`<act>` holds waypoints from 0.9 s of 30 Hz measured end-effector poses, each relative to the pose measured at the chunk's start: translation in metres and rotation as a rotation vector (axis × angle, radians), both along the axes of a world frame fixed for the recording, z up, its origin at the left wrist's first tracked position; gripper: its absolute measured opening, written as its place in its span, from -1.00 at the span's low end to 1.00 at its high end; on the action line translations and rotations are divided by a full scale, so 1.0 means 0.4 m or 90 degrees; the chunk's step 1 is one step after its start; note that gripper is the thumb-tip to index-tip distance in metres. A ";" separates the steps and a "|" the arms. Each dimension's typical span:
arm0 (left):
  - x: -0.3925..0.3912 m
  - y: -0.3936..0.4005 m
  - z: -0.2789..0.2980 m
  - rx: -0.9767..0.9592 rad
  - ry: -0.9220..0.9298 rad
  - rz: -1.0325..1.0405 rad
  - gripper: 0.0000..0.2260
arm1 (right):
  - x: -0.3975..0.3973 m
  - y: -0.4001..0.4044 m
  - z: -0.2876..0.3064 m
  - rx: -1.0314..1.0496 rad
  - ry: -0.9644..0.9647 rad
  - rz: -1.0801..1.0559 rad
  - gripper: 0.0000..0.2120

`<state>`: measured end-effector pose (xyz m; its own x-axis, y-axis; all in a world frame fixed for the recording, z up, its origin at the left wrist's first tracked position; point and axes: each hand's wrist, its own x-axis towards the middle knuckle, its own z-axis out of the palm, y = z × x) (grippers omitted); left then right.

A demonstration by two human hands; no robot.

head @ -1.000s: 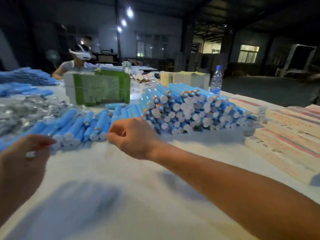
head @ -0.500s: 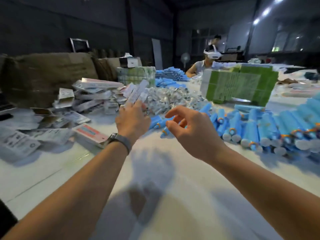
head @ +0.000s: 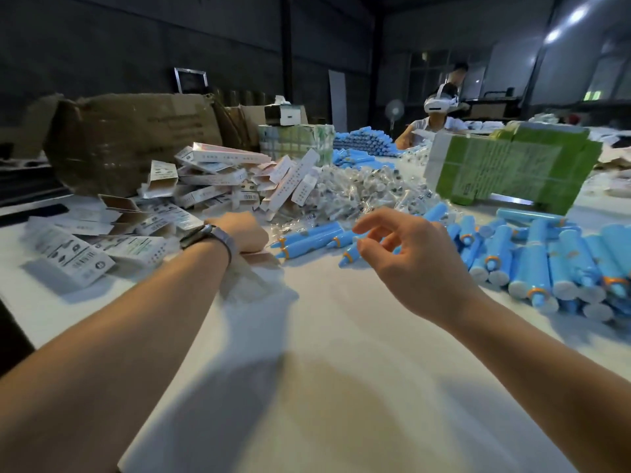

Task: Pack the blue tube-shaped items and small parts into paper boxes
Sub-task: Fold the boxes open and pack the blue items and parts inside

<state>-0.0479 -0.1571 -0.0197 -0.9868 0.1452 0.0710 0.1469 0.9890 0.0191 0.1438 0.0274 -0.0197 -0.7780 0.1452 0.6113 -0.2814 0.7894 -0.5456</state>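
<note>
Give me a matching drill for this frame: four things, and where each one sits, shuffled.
Things:
1. paper boxes
2. bagged small parts
3. blue tubes
4. green carton stack

Places:
A. far right of the table, behind the tubes
B. loose pile at centre, between boxes and tubes
C. heaped at left, in front of the brown cardboard
D. lying in rows at right, beyond the right hand

Pairs: 1-C, 2-B, 3-D, 4-A
</note>
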 end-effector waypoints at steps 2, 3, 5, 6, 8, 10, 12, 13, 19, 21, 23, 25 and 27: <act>0.031 0.017 0.043 0.137 0.016 -0.011 -0.83 | -0.005 0.013 -0.002 -0.006 -0.006 -0.014 -0.87; 0.054 0.039 0.070 0.245 0.008 -0.027 -0.81 | -0.006 0.027 0.002 -0.003 -0.013 -0.022 -0.84; 0.115 0.080 0.109 0.567 -0.039 -0.074 -0.85 | -0.010 0.049 0.008 0.006 -0.057 -0.001 -0.66; 0.155 0.109 0.126 0.727 -0.081 -0.102 -0.84 | -0.007 0.063 0.013 0.004 -0.079 0.029 -0.51; 0.245 0.169 0.139 0.963 -0.194 -0.181 -0.81 | 0.000 0.081 0.023 -0.006 -0.106 0.106 -0.22; 0.322 0.230 0.126 1.107 -0.295 -0.230 -0.79 | 0.008 0.084 0.024 -0.001 -0.078 0.129 -0.08; 0.373 0.274 0.115 1.201 -0.388 -0.194 -0.76 | 0.018 0.094 0.022 0.007 -0.015 0.110 -0.08; 0.389 0.287 0.111 1.218 -0.430 -0.174 -0.76 | 0.026 0.104 0.020 0.007 0.005 0.104 -0.14; 0.400 0.323 0.008 0.902 -0.223 -0.347 -0.78 | 0.074 0.211 0.018 -0.154 -0.004 0.115 -0.85; 0.395 0.334 -0.031 0.941 -0.114 -0.485 -0.77 | 0.079 0.221 0.020 -0.189 -0.015 0.146 -0.90; 0.388 0.336 -0.062 0.981 -0.149 -0.559 -0.71 | 0.078 0.227 0.025 -0.190 -0.039 0.163 -0.87; 0.382 0.334 -0.092 0.993 -0.179 -0.596 -0.70 | 0.084 0.237 0.035 -0.186 -0.089 0.191 -0.80; 0.378 0.334 -0.109 0.992 -0.175 -0.601 -0.77 | 0.102 0.256 0.052 -0.080 -0.182 0.223 -0.67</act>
<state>0.1034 -0.0236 -0.0632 -0.6308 0.5591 0.5381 0.4107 -0.3477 0.8428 0.1844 0.1299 0.0011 -0.9282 -0.0969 0.3593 -0.3432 0.5960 -0.7260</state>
